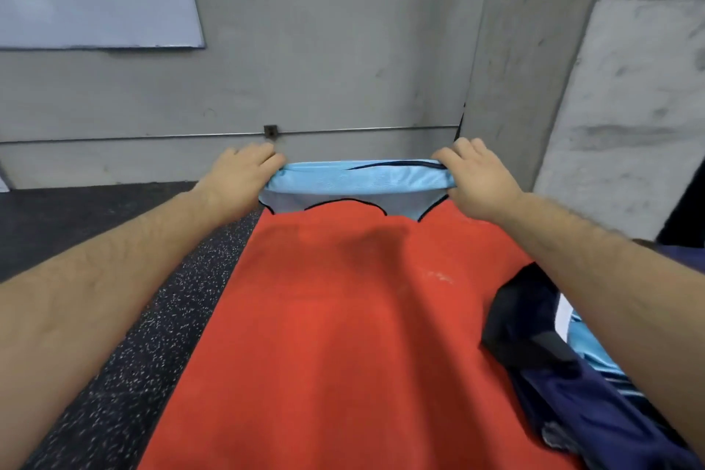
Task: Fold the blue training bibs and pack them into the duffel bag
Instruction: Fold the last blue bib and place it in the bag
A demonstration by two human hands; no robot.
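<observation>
- Surface (343,336), red and fabric-covered, fills the centre of the view and carries the work; whether it is a desk or a floor mat cannot be told.
- Floor (126,355), black and speckled, runs along the left edge of the red surface.
- Duffel bag (564,393), navy, lies on the near right part of the red surface, partly under the right forearm. Its mouth is open.
- Light blue fabric (587,340) shows inside the bag mouth. Judgement: it is probably one or more bibs already packed; the count cannot be read.
- Blue training bib (354,179) lies at the far end of the red surface, well apart from the bag. Its upper layer is turned over into a rounded fold, and a lower layer with dark-trimmed cut-outs lies flat beneath.
- Left hand (236,179) grips the left end of the fold; right hand (477,179) grips the right end.
- Fingers (263,158) of the left hand are pressed together and curled over the bib edge, pinching it. The right hand pinches its end in the same way.
- Status, as a judgement: this bib is mid-fold and not yet compact. Remaining steps are to complete the fold and place the bib in the bag. No other loose bib is in view.
</observation>
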